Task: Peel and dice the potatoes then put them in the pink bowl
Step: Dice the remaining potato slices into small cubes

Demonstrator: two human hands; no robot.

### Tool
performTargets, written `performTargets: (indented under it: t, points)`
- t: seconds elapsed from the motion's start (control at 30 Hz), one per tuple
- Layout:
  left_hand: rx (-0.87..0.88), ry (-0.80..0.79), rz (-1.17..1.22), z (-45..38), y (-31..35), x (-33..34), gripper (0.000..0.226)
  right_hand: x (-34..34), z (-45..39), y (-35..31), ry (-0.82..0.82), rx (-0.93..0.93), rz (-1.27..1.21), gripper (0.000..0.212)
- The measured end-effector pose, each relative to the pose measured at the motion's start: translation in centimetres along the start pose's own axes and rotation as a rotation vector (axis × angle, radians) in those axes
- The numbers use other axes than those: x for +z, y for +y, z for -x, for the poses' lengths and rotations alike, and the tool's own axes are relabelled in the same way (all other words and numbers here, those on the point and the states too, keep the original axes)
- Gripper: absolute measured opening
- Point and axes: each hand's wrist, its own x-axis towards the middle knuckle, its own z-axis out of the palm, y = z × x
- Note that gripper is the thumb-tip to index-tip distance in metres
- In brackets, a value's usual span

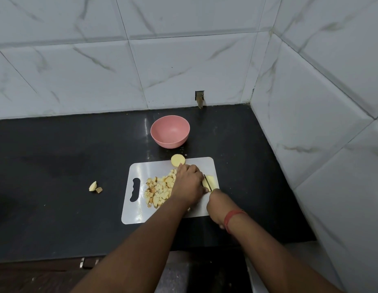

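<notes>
White marble-patterned wall tiles [184, 60], glossy with grey-green veins, close the corner on two sides. Below them runs a black polished stone countertop [57, 166], flat and faintly reflective.

On the countertop lies a white plastic cutting board [154, 214], rectangular with rounded corners and a wavy handle slot at its left end. Beyond its far edge, apart from it, stands the pink bowl [170, 132], round, matte and smooth-walled; no potato is seen inside it.

The left hand [189, 182] lies palm down on the board, fingers curled over the potato piece being cut [211, 181], a pale yellow peeled chunk at the board's right edge. The right hand [217, 205] is closed around the handle of a knife [207, 182]; the handle is mostly hidden, though a yellow-green tip shows. The thin dark blade stands against the chunk, just beside the left fingertips. A red thread band [231, 217] circles the right wrist.

Left of the left hand, a pile of diced potato [159, 190] covers the board's middle: small irregular cubes, cream to tan. A round peeled potato half [178, 160], smooth and pale yellow, sits at the board's far edge, overlapping it. Two stray potato scraps [95, 186] lie on the countertop, well left of the board.
</notes>
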Motion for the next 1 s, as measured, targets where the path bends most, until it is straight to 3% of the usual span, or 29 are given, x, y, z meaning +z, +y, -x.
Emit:
performTargets:
  t: [0.17,0.27,0.33,0.43,0.57,0.67,0.73,0.77,0.87,1.0]
  points:
    - [0.036,-0.021,-0.028,-0.2,-0.3,0.1,0.043,-1.0,-0.1,-0.1,-0.027,-0.217,0.321,0.030]
    - [0.070,-0.037,-0.073,-0.3,-0.4,-0.3,0.045,-2.6,1.7,-1.7,-0.182,-0.166,0.301,0.028]
    - [0.082,-0.059,-0.112,-0.4,-0.4,-0.6,0.046,-3.9,3.4,-2.0,-0.338,-0.264,0.455,0.027]
    - [0.080,-0.084,-0.148,-0.4,-0.2,-1.1,0.045,-3.0,3.0,-1.3,-0.403,-0.107,0.543,0.019]
    - [0.076,-0.124,-0.158,-0.4,0.0,-1.5,0.045,-1.0,4.0,-0.2,-0.402,-0.092,0.610,0.037]
    - [0.077,-0.152,-0.158,-0.5,0.1,-1.9,0.046,0.0,4.6,1.6,-0.404,-0.039,0.481,0.032]
    - [0.090,-0.170,-0.164,-0.6,0.1,-2.2,0.046,0.3,4.8,2.1,-0.333,0.151,0.054,0.025]
    - [0.106,-0.177,-0.164,-0.7,0.1,-2.3,0.047,0.2,5.0,2.6,-0.267,0.158,-0.109,0.025]
    - [0.217,-0.218,-0.111,-1.2,-0.5,-2.5,0.053,-1.3,5.0,3.8,-0.080,0.100,-0.194,0.027]
    - [0.409,-0.355,-0.117,-2.3,-0.7,-3.4,0.065,-3.0,4.3,3.7,0.009,0.108,-0.272,0.014]
